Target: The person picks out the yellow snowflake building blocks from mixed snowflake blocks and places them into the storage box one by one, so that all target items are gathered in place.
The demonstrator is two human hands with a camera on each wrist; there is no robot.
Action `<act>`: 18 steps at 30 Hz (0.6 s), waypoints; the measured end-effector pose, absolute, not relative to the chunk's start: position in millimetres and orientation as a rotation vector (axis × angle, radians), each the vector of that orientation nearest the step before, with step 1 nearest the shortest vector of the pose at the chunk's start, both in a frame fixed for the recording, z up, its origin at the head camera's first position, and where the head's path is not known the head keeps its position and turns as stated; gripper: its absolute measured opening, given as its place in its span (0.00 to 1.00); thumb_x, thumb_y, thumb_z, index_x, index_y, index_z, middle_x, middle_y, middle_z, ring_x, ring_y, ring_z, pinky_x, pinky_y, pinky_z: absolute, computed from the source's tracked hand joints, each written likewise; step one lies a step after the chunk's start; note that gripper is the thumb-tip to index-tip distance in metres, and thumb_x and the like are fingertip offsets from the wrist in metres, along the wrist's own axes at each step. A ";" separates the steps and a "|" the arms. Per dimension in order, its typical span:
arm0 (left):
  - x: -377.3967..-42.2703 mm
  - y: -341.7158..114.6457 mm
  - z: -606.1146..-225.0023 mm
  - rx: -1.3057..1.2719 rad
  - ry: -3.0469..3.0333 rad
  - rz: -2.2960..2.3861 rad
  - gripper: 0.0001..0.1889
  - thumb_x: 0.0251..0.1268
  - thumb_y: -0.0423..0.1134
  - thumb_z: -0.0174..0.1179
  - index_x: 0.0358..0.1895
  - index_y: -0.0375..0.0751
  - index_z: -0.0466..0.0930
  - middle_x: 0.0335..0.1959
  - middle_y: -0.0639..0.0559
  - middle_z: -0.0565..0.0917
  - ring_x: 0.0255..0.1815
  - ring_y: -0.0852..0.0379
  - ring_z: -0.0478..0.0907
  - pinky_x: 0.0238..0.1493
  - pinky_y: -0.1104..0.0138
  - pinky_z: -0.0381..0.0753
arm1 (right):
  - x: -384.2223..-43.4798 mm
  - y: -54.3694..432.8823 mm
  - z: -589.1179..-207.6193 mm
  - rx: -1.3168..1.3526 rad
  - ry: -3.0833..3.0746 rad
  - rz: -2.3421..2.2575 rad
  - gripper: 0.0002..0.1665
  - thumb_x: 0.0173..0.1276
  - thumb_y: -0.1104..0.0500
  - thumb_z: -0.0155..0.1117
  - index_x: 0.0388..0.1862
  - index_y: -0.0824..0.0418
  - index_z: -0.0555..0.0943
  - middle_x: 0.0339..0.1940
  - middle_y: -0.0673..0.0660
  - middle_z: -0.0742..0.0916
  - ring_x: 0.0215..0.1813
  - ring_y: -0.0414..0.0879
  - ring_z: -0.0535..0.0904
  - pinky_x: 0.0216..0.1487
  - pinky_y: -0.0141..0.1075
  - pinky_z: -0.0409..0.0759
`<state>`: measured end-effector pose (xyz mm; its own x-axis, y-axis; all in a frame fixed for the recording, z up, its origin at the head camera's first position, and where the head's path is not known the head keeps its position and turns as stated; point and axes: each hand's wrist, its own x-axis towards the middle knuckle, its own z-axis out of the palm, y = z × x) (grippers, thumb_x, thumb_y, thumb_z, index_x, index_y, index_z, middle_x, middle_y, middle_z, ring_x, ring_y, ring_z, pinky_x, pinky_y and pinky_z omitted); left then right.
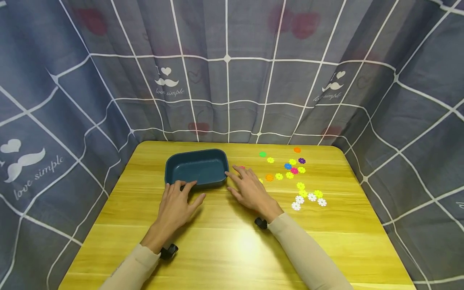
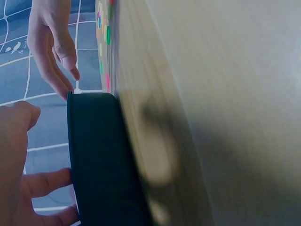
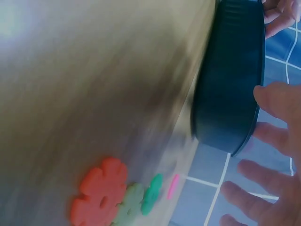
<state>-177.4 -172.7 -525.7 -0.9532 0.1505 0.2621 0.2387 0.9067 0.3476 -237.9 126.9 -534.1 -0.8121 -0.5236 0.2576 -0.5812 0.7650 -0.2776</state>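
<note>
A dark teal rectangular tray (image 1: 195, 186) stands on the wooden table, left of the middle. At its near rim is my left hand (image 1: 176, 205), fingertips right at the edge and thumb held away from it. The left wrist view shows two fingers (image 2: 49, 181) reaching to the tray's rim (image 2: 69, 136). By the tray's right end is my right hand (image 1: 250, 189), its fingers spread and loosely bent. In the right wrist view, its thumb tip and a fingertip overlap the rim of the tray (image 3: 230, 80). Neither hand grips anything.
Flower-shaped pieces lie scattered right of the tray: several yellow, several white (image 1: 311, 197), a purple one (image 1: 302, 160), a blue one (image 1: 288, 166), a green one (image 1: 262, 154) and orange ones (image 1: 270, 177). A pink piece shows partly behind my right hand. A checked curtain (image 1: 246, 80) surrounds the table (image 1: 217, 257).
</note>
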 end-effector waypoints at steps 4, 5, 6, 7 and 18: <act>-173.4 -173.1 -526.9 -0.247 -2.819 -0.591 0.33 0.81 0.65 0.71 0.73 0.44 0.90 0.65 0.34 0.86 0.69 0.28 0.84 0.87 0.26 0.69 | -233.2 126.8 -532.4 0.902 -2.778 0.562 0.33 0.89 0.49 0.72 0.86 0.55 0.80 0.90 0.68 0.78 0.89 0.68 0.76 0.93 0.71 0.67; -172.7 -173.4 -527.1 -0.234 -2.814 -0.597 0.32 0.82 0.65 0.71 0.71 0.44 0.91 0.65 0.34 0.86 0.69 0.28 0.83 0.85 0.27 0.71 | -231.8 127.0 -532.0 0.904 -2.773 0.565 0.31 0.89 0.49 0.72 0.85 0.55 0.81 0.89 0.68 0.79 0.89 0.69 0.76 0.93 0.71 0.67; -172.1 -174.0 -527.0 -0.223 -2.807 -0.602 0.31 0.82 0.64 0.71 0.69 0.43 0.92 0.65 0.34 0.85 0.68 0.29 0.83 0.83 0.29 0.73 | -230.5 127.2 -531.5 0.907 -2.770 0.568 0.30 0.89 0.50 0.72 0.83 0.55 0.82 0.89 0.67 0.79 0.89 0.68 0.76 0.93 0.70 0.67; -171.7 -174.6 -526.9 -0.212 -2.801 -0.606 0.30 0.83 0.64 0.70 0.68 0.43 0.92 0.65 0.35 0.85 0.67 0.29 0.83 0.80 0.30 0.75 | -229.1 127.5 -531.1 0.910 -2.767 0.568 0.29 0.89 0.49 0.72 0.82 0.56 0.83 0.88 0.67 0.80 0.89 0.68 0.77 0.94 0.69 0.66; -182.5 -185.9 -524.9 -0.173 -2.770 -0.623 0.40 0.81 0.64 0.71 0.84 0.41 0.79 0.87 0.27 0.71 0.86 0.23 0.70 0.86 0.24 0.65 | -211.1 135.8 -529.7 0.958 -2.701 0.564 0.21 0.88 0.52 0.73 0.73 0.56 0.86 0.80 0.63 0.86 0.81 0.63 0.84 0.91 0.61 0.74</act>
<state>-182.5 -185.9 -524.9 -0.9490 0.0515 0.3109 0.1797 0.8989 0.3997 -211.1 135.8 -529.7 -0.7631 -0.5571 0.3277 -0.6417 0.7137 -0.2808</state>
